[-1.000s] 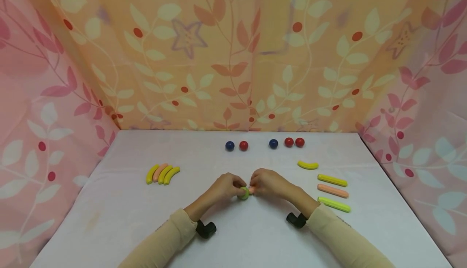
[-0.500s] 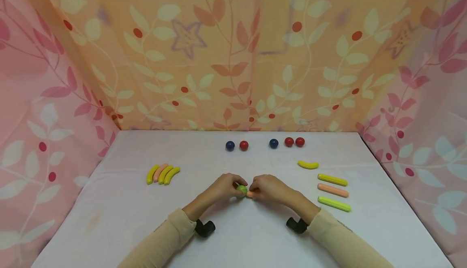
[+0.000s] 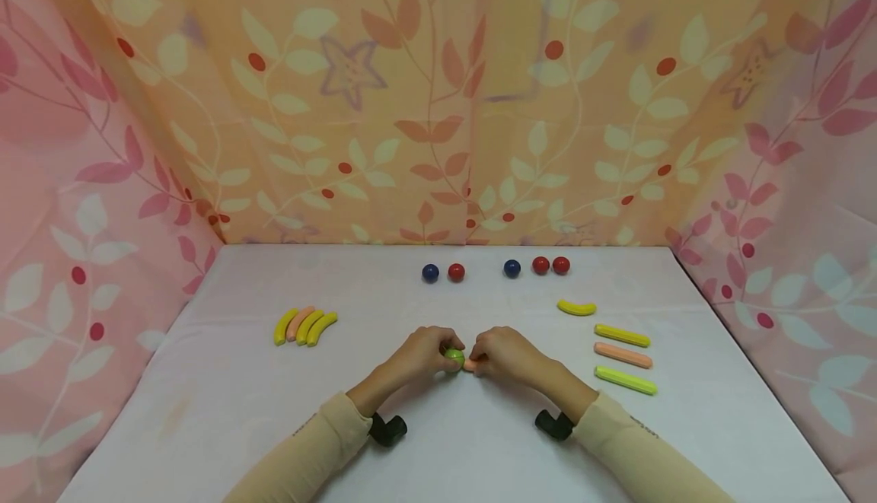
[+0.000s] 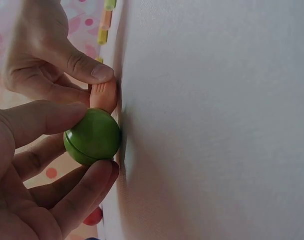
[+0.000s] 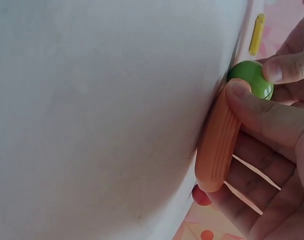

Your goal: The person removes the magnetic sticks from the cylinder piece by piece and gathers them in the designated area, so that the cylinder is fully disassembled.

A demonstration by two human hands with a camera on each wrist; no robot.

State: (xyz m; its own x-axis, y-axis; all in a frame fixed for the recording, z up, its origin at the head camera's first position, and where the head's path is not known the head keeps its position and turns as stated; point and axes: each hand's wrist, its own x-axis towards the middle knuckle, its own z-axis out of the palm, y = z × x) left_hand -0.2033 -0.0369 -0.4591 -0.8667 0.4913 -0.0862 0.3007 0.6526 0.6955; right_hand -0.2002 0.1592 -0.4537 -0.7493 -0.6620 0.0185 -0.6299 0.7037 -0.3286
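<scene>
Near the middle of the table, my left hand [image 3: 426,351] holds a shiny green ball [image 4: 94,137] between thumb and fingers. Close on its right, my right hand [image 3: 508,354] pinches an orange ridged stick [image 5: 219,140], its thumb pressing near the end by the ball. In the left wrist view the stick's end meets the ball; whether they are joined I cannot tell. The right fingers hide most of the stick in the head view. Both things lie on or very near the white tabletop [image 4: 216,125].
Several curved yellow and orange sticks [image 3: 304,326] lie at left. At right are a curved yellow stick [image 3: 577,307] and straight yellow [image 3: 622,335], orange [image 3: 623,354] and lime [image 3: 626,380] sticks. Blue balls [image 3: 430,273] and red balls [image 3: 541,265] stand along the back. Printed curtains enclose the table.
Since a second ago, my right hand has come slightly nearer my body with the orange stick. The green ball has shifted a little left and back. Over the last half second little differs.
</scene>
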